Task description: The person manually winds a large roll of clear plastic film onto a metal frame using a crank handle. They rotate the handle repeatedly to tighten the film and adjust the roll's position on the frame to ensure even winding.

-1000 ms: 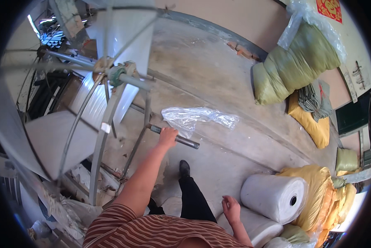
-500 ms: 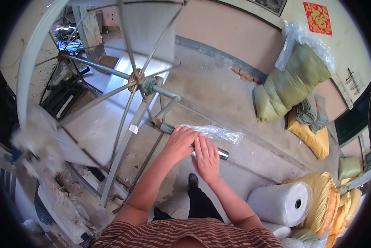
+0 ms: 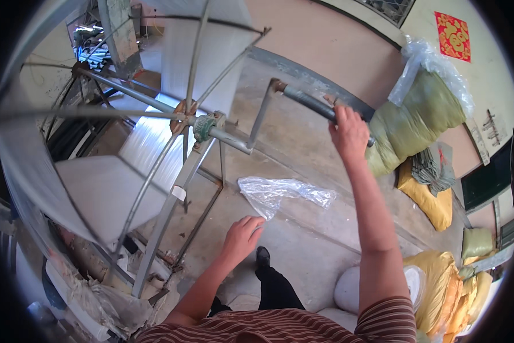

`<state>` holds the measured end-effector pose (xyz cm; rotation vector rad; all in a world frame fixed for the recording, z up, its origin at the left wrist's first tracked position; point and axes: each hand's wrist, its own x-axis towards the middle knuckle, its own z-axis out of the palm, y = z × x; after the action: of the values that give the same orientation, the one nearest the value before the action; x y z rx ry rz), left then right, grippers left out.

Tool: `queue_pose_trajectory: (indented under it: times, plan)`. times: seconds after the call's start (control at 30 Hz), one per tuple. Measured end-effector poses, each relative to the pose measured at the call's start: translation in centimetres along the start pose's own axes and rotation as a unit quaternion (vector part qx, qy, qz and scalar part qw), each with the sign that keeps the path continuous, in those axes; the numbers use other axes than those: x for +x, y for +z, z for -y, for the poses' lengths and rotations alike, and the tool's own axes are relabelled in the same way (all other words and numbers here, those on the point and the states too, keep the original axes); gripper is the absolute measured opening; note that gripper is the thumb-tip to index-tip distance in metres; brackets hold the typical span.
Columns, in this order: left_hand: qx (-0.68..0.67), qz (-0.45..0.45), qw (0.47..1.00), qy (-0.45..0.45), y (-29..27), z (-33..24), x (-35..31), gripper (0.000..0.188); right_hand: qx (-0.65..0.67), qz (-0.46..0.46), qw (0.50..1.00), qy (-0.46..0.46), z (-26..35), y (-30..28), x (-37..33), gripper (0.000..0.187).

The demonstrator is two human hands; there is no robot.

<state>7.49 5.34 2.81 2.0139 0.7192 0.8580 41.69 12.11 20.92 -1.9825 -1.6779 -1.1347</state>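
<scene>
A metal crank handle (image 3: 308, 102) with a dark grip sticks out from the shaft of a large spoked reel (image 3: 183, 117). My right hand (image 3: 349, 132) is wrapped round the outer part of this handle, arm stretched forward. Nothing is in my left hand (image 3: 243, 239), which hangs apart from the crank with its fingers loosely bent, above the floor. Translucent plastic film (image 3: 202, 63) runs over the reel's spokes at the left. A green bearing block (image 3: 204, 127) carries the shaft on top of a metal post (image 3: 168, 228).
Clear crumpled film (image 3: 285, 191) lies on the concrete floor. Stuffed green sacks (image 3: 423, 117) and yellow sacks (image 3: 431, 197) lean on the right wall. White film rolls (image 3: 347, 288) and yellow bags (image 3: 440, 280) lie near my right side. Scrap film (image 3: 105, 297) is heaped at lower left.
The crank has swung up and away from me with my right hand on it. My left hand has let go and dropped back left. The reel's spokes have turned.
</scene>
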Motion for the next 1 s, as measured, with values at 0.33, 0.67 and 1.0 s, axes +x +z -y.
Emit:
queue_pose_trajectory:
  times: [0.33, 0.67, 1.0]
  plan:
    - [0.075, -0.036, 0.990, -0.111, -0.3, 7.4, -0.6, 0.021, 0.046, 0.258, 0.958, 0.115, -5.5, 22.5, -3.0, 0.026]
    - [0.106, -0.023, 0.978, -0.176, -0.2, 7.4, -6.0, 0.021, 0.196, 0.545, 0.809, 0.100, 4.4, 29.5, -23.7, 0.054]
    - [0.123, -0.036, 0.987, -0.101, -3.6, 1.3, -12.1, 0.027, 0.322, 0.594, 0.727, 0.121, 15.5, 9.3, -31.9, 0.077]
